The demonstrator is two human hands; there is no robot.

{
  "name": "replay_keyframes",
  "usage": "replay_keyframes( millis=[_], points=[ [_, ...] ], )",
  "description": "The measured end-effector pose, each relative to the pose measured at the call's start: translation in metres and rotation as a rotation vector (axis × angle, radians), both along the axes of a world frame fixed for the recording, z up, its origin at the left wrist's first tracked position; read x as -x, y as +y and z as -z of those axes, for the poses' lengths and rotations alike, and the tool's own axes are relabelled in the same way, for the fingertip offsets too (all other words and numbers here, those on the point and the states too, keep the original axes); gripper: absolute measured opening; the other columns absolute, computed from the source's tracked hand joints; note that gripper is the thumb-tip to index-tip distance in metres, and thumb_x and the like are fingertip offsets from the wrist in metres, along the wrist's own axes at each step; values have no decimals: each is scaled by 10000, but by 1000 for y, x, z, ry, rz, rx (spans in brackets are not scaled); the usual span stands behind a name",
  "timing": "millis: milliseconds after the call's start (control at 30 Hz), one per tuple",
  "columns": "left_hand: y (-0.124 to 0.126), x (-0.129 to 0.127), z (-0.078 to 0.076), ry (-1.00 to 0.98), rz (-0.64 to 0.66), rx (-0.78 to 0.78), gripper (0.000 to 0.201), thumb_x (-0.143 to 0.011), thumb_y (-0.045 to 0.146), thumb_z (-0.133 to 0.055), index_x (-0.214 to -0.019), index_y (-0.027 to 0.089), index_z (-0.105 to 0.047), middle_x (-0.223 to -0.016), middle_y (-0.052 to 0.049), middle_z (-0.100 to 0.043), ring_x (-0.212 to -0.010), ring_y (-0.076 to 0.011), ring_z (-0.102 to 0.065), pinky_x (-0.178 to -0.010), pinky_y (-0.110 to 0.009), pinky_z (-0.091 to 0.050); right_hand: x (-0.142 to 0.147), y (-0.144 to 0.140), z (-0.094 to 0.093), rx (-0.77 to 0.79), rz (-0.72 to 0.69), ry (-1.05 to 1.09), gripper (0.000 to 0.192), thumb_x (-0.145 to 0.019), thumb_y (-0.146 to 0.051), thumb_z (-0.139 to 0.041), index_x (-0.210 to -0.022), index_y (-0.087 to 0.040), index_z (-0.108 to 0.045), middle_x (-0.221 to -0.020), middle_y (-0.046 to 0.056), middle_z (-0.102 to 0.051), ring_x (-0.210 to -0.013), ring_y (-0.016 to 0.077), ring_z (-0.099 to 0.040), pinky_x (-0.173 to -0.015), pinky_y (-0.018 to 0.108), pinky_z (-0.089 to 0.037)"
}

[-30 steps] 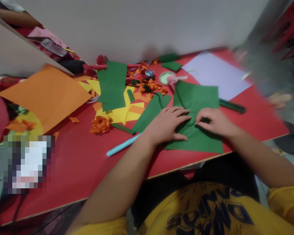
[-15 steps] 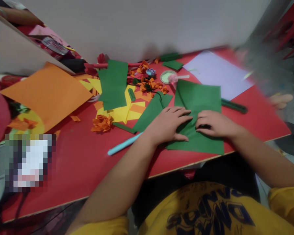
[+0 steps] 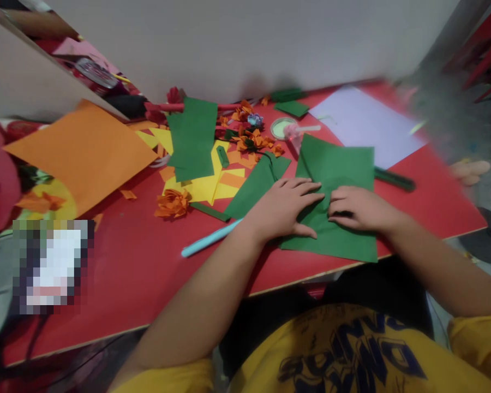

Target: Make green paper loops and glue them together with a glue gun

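Note:
A sheet of green paper [image 3: 343, 164] lies near the table's front edge, with slight creases between my hands. My left hand [image 3: 288, 204] rests flat on its left part, fingers spread and thumb apart. On the sheet's right side, my right hand [image 3: 358, 208] is curled, its thumb and fingertips drawn together against the paper. Whatever may be between those fingertips is hidden. Under my left wrist a light blue stick-like tool [image 3: 208, 239] sticks out to the left. Beside the left hand lies a folded green paper piece [image 3: 249, 188].
Orange paper flowers [image 3: 172, 203], yellow paper scraps [image 3: 202, 188] and another green sheet [image 3: 194, 139] crowd the table's middle. A lilac sheet [image 3: 364, 125] and a round dish [image 3: 283, 129] lie at the back. Left are a large orange sheet [image 3: 85, 158] and a blurred-out device [image 3: 55, 267].
The whole view has shifted slightly. Both hands keep nearly the same place and pose on the green paper.

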State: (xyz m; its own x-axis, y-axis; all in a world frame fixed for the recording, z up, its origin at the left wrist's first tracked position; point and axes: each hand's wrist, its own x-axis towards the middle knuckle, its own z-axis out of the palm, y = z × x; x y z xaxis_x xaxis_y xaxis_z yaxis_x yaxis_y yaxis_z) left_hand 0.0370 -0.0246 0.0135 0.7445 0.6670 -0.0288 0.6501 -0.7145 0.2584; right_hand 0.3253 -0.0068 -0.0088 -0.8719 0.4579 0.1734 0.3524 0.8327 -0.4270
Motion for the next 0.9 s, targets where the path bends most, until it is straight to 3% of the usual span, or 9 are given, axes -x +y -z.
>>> replay_keyframes(
  millis=[200,400,500,633,767,900],
  points=[
    [0,0,0,3,0,-3,961,-893,753,-874,-1670,257,-605,-1798,-141,-519,-1658,-391,-458,-1339,-524,-336,-2,0,1,-37,2,3,249,-1132,-340,-640,-1235,-228,-837,-1063,106,-775,-983,266,-691,-886,382,-524],
    [0,0,-1,4,-3,6,969,-883,762,-877,-1665,256,-611,-1797,-135,-522,-1655,-393,-461,-1332,-527,-346,-2,0,0,-8,7,15,231,-1117,-314,-628,-1073,-226,-837,-1031,101,-783,-957,258,-689,-863,372,-522],
    [0,0,-1,0,-3,3,951,-892,749,-877,-1666,265,-612,-1795,-133,-525,-1655,-391,-460,-1334,-527,-342,-3,1,0,-18,13,14,236,-1124,-331,-624,-1120,-223,-835,-1034,103,-788,-957,259,-693,-852,370,-516],
    [0,0,0,-9,1,-4,942,-897,745,-873,-1672,279,-608,-1791,-134,-529,-1650,-397,-463,-1330,-533,-341,1,0,2,-159,12,-42,278,-1159,-339,-584,-1247,-263,-837,-1019,82,-803,-931,252,-671,-814,372,-472],
    [0,0,0,-9,3,0,958,-892,747,-878,-1673,265,-604,-1791,-140,-528,-1651,-399,-462,-1334,-539,-338,9,-1,-1,-346,-30,-134,312,-1185,-324,-552,-1087,-247,-838,-917,53,-778,-871,237,-614,-785,390,-414],
    [0,0,-1,-6,0,2,948,-892,747,-877,-1661,258,-613,-1789,-146,-529,-1648,-396,-467,-1332,-538,-343,13,-1,-3,-420,-76,-146,309,-1181,-285,-563,-1005,-224,-809,-870,47,-755,-858,231,-585,-782,389,-400]
  ],
)
